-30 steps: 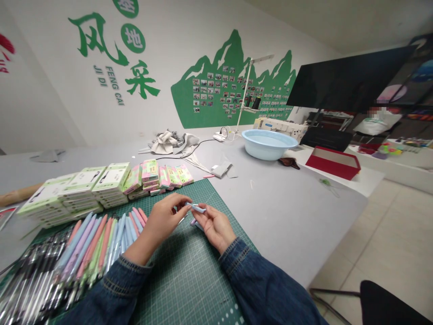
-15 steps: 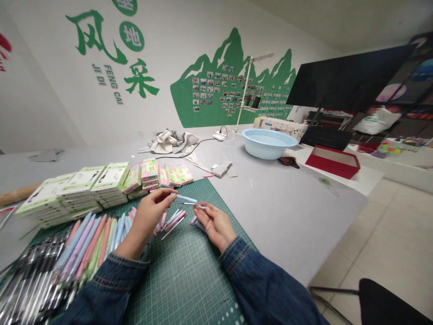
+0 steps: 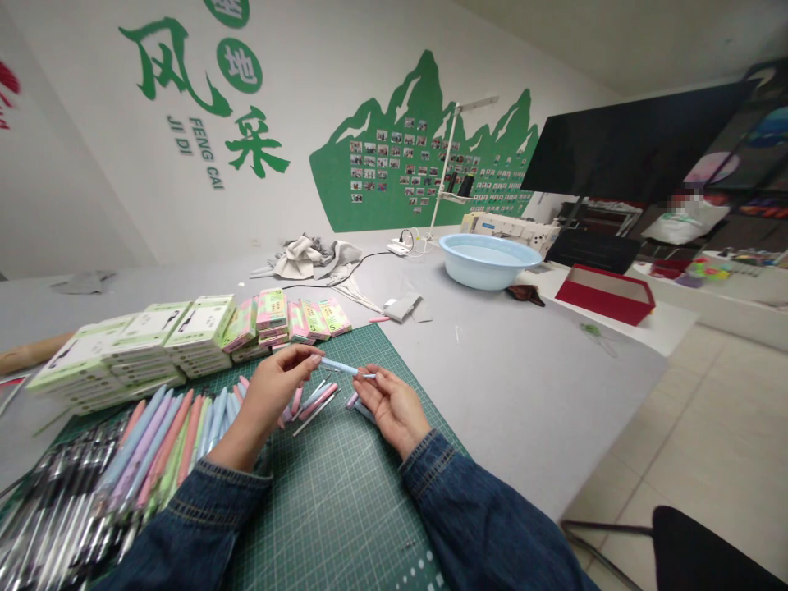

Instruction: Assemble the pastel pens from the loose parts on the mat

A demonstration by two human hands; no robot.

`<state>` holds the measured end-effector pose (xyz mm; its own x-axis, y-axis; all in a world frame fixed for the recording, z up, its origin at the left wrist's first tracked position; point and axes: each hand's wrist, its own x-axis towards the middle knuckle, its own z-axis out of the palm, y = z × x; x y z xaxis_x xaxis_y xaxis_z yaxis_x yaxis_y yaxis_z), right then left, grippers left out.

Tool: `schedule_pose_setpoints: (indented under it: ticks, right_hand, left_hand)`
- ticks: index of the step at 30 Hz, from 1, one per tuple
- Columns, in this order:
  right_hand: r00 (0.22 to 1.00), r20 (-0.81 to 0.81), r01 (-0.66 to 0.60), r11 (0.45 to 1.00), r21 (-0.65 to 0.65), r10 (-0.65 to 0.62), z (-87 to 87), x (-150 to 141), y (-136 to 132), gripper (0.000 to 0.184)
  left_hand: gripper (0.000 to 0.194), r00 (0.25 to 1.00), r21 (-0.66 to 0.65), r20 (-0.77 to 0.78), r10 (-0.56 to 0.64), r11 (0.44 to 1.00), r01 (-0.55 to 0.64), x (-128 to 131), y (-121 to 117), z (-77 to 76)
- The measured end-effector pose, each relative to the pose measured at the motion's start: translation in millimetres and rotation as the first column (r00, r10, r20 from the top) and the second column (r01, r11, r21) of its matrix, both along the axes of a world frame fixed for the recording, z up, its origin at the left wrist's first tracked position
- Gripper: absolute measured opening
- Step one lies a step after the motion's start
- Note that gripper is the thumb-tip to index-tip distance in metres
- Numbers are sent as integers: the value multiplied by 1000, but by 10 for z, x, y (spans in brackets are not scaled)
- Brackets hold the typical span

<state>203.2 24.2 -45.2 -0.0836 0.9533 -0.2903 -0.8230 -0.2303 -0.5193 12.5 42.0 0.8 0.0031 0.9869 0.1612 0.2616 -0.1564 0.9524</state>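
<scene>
My left hand [image 3: 280, 386] pinches one end of a light blue pen barrel [image 3: 337, 365] between thumb and fingertips. Its other end reaches the fingertips of my right hand [image 3: 391, 402], which are closed on a thin pen refill [image 3: 370, 376] in line with the barrel. My fingers cover the point where they meet, so I cannot see how far the refill sits inside. Beneath both hands, pink, blue and white pen parts [image 3: 317, 400] lie on the green cutting mat [image 3: 332, 501]. More pen parts [image 3: 355, 401] lie beside my right hand.
Many pastel pen barrels [image 3: 166, 443] and clear pen parts with dark grips [image 3: 55, 484] lie at the left. Behind them stand stacked white boxes [image 3: 148, 328] and pink-green boxes [image 3: 274, 312]. Farther back are crumpled cloth [image 3: 308, 258], a blue basin [image 3: 489, 263] and a red box [image 3: 607, 294].
The refill, which was below and apart from the barrel, is now lined up with the barrel's right end. My hands have barely moved.
</scene>
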Motion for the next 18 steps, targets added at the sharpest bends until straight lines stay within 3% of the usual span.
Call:
schedule_pose_setpoints:
  ticks: [12, 18]
  right_hand:
    - [1000, 26, 5, 1000, -7, -5, -21, 3, 11, 9]
    - [999, 51, 14, 1000, 4, -14, -24, 3, 5, 7]
  left_hand:
    - [28, 997, 34, -68, -21, 999, 23, 24, -12, 2]
    - [29, 999, -20, -29, -19, 1000, 19, 87, -44, 34]
